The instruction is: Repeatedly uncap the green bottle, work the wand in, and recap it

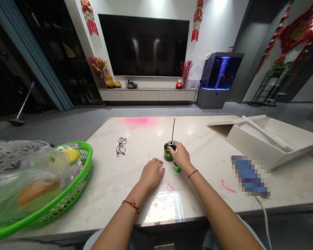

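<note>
A small dark green glass bottle [168, 155] stands upright on the pale marble-look table [135, 194]. It has a white ring at its neck, and one thin dark stick [173, 129] rises from its mouth. My right hand [181, 155] is closed around the bottle's right side near the top, thumb toward the front. Just below that hand a small bright green cap [176, 168] sits on the table, partly covered by the hand. My left hand [151, 172] rests on the table left of the bottle, fingers loosely apart and holding nothing.
Eyeglasses [121, 146] lie to the left. A green basket [87, 163] with bagged food fills the near left side. On the right are an open white box [258, 146] and a blurred blue object [250, 176] with a white cable [265, 215].
</note>
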### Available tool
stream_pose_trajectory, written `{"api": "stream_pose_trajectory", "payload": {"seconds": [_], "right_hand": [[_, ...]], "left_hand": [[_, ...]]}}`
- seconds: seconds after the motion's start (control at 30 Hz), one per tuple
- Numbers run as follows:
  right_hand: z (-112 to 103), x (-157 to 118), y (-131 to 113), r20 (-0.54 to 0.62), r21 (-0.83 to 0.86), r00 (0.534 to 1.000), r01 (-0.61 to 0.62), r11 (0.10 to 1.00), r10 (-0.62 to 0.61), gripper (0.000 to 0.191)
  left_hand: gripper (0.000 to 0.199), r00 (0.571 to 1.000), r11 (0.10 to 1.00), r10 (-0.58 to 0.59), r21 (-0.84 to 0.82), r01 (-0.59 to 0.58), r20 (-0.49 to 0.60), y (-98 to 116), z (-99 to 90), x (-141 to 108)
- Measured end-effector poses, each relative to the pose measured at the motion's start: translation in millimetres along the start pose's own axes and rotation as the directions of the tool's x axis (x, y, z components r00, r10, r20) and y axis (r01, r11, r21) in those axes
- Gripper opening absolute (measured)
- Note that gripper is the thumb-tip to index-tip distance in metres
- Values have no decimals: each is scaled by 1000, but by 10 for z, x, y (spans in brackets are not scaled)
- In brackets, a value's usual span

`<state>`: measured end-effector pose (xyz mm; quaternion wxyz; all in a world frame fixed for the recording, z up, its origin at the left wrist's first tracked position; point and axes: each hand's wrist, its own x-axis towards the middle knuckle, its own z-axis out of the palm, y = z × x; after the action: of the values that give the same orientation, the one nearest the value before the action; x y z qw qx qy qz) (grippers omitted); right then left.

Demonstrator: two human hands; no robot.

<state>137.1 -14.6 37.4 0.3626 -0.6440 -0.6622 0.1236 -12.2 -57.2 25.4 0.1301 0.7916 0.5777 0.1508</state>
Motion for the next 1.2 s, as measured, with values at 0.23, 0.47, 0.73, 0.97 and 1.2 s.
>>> {"api": "stream_pose_trajectory", "payload": {"seconds": [0.23, 0.47, 0.73, 0.97, 1.2], "right_hand": [[36, 68, 27, -22, 26, 999, -26, 999, 27, 35], [101, 195, 76, -36, 73, 998, -42, 996, 45, 35], [218, 424, 184, -43, 102, 998, -30, 994, 35, 35], [326, 587, 270, -67, 125, 998, 15, 992, -6, 34], [431, 753, 352, -75, 184, 997, 43, 982, -29, 35]], "left_hand": [[27, 999, 999, -12, 48, 10, 32, 29, -8, 2], [28, 999, 999, -18, 41, 17, 34, 19, -16, 16], [28, 999, 999, -45, 16, 45, 28, 17, -20, 30], [28, 999, 986, -39, 162, 33, 34, 92, 12, 25], [27, 998, 994, -35, 110, 30, 49, 43, 2, 27]]}}
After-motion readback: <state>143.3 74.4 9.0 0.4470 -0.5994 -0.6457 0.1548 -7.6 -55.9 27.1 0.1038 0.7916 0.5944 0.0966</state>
